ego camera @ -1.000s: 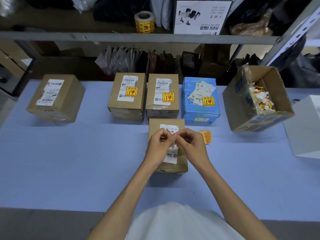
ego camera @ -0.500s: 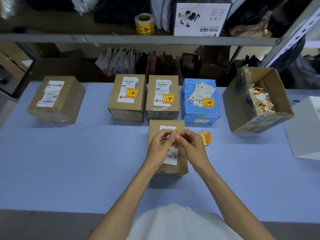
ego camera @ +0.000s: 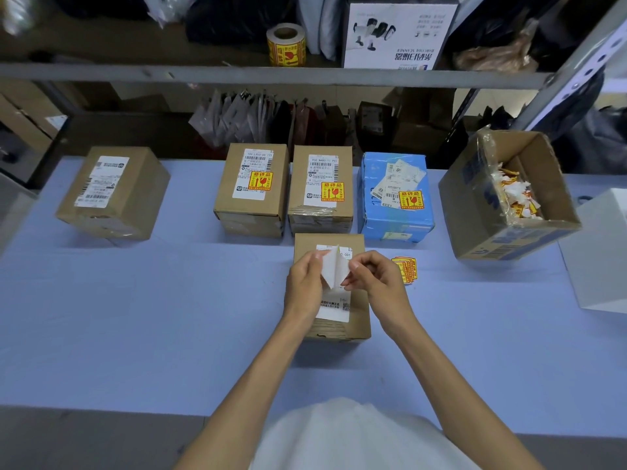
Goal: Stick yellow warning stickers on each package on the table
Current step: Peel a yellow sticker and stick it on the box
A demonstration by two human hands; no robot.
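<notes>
— Since a moment ago the sticker has opened up — its white backing is peeling away between my left hand and right hand, each pinching one layer above the near box.

— How far along?

— Three packages in the back row carry yellow stickers: two brown boxes and the blue parcel. Left, I judge: this near box and the far-left box, which shows none. Spare stickers lie just beside my right hand on the table.
</notes>
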